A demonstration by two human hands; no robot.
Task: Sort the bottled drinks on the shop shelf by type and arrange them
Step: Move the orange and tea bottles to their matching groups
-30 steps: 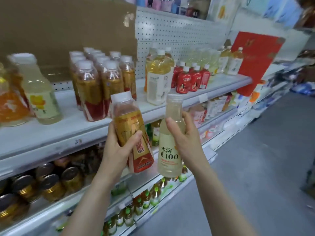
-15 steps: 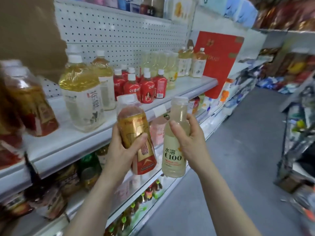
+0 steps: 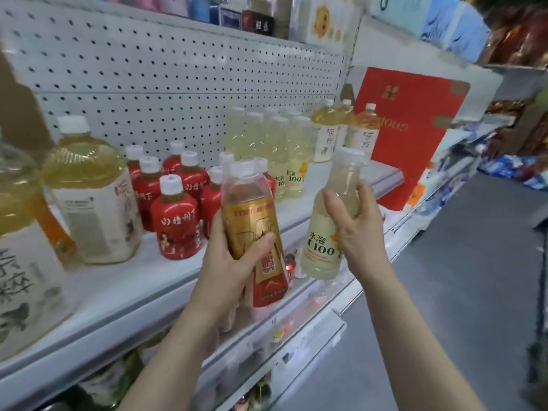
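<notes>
My left hand (image 3: 228, 262) grips a bottle with a gold and red label (image 3: 253, 229) in front of the white shelf (image 3: 124, 295). My right hand (image 3: 355, 229) holds a pale yellow C100 bottle (image 3: 323, 241), tilted slightly, just right of it. On the shelf behind stand several small red-labelled bottles (image 3: 175, 223), a group of pale yellow C100 bottles (image 3: 278, 149) and, further right, tall white-labelled tea bottles (image 3: 326, 134). A big yellow tea bottle (image 3: 89, 197) stands at the left.
A red cardboard box (image 3: 412, 134) leans at the shelf's right end. White pegboard (image 3: 178, 84) backs the shelf. Lower shelves (image 3: 296, 327) hold more goods. The grey aisle floor (image 3: 444, 292) runs along the right, and another large tea bottle (image 3: 20, 262) fills the near left.
The view has shifted right along the shelf and closer, so the red bottles and the C100 group now sit behind my hands. Both hands still hold the same bottles, now a little further apart.
</notes>
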